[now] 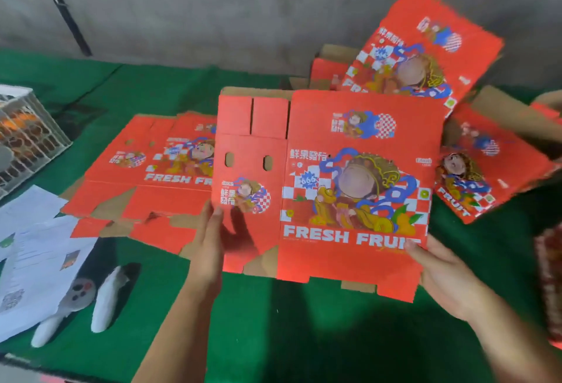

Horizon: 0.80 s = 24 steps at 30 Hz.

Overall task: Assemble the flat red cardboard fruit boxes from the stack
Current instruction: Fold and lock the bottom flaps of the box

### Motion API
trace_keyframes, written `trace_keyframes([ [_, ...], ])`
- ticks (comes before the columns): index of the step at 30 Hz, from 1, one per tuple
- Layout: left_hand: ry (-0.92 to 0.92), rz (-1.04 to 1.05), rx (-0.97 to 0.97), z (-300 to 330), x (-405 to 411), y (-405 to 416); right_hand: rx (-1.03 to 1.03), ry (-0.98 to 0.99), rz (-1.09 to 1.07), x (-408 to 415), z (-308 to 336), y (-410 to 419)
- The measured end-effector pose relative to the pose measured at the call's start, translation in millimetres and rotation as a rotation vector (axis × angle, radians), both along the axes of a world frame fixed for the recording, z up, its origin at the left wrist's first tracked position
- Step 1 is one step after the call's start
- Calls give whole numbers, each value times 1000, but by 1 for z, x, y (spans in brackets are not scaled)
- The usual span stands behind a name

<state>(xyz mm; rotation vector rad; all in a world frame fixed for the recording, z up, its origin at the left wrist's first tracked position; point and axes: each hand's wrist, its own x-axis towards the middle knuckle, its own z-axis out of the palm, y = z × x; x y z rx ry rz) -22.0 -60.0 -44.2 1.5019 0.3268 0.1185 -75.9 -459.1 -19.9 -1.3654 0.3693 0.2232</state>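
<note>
Here my left hand (209, 241) pinches the left edge of the flat red box (334, 188), and my right hand (438, 273) grips its lower right corner. I hold it upright above the green table (289, 321), printed side to me, long axis left to right. Behind it, the stack (146, 169) lies flat.

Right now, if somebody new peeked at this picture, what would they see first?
First, the big flat red box in the middle, printed with a cartoon figure and FRESH FRUIT, held up by the left hand and the right hand at its lower edges. More flat red boxes lie spread on the green table at the left, and others lean at the back right.
</note>
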Motion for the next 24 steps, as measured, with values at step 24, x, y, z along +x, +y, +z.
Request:
trace_keyframes([
  [24,595,-579,51,38,-26,-171,87,-25,-370,-100,37,-109],
])
